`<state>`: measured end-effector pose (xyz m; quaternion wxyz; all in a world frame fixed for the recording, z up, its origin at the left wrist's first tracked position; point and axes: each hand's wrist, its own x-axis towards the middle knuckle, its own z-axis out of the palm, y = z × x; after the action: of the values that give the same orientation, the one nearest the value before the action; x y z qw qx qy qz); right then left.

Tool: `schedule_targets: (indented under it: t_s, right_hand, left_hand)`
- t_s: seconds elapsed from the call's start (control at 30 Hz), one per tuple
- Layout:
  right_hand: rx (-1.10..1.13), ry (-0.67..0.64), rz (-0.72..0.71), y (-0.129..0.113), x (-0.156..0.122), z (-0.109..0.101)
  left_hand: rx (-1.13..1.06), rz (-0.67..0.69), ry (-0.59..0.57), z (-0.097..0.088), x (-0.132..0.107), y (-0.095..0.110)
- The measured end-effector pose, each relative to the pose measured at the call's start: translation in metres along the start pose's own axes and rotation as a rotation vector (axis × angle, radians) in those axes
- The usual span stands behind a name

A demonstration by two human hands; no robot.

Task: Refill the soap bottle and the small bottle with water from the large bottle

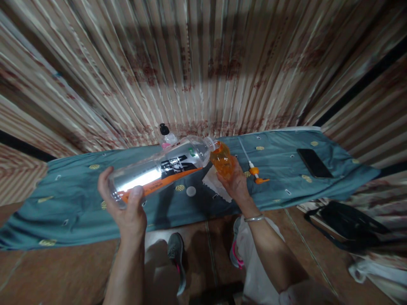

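Note:
My left hand (127,207) is wrapped round the base of a large clear plastic bottle (155,169) with a silver, black and orange label. The bottle is tilted, its neck to the right, against the mouth of a small orange bottle (221,161). Around that orange bottle my right hand (234,180) is closed, a bracelet on the wrist. Whether liquid is flowing cannot be made out. An orange and white pump top (254,170) with a long tube lies to the right. A round white cap (191,191) and a white tissue (213,182) rest below the bottles.
The teal patterned cloth (280,169) covers a narrow table. A black phone (314,163) lies at its right, and a small bottle with a black top (164,130) stands at the back. Pleated curtains (203,63) hang behind. A dark bag (348,224) sits at lower right.

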<state>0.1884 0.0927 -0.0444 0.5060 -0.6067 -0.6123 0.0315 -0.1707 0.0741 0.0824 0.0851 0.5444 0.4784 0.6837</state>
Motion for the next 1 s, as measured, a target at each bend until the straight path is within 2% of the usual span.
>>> schedule_targets:
  t_s: [0.27,0.67,1.0]
  right_hand:
    - [0.028,-0.013,0.041,-0.008,0.003,-0.004]
    - [-0.019,0.038,0.005,0.000,0.000,0.002]
    - [-0.013,-0.010,-0.003,0.003,0.000,0.000]
  left_hand:
    - [-0.037,0.007,-0.003,0.000,0.002,0.003]
    - [0.000,0.003,-0.007,0.000,0.000,0.000]
    - [-0.010,0.037,0.005,0.002,0.002,0.004]
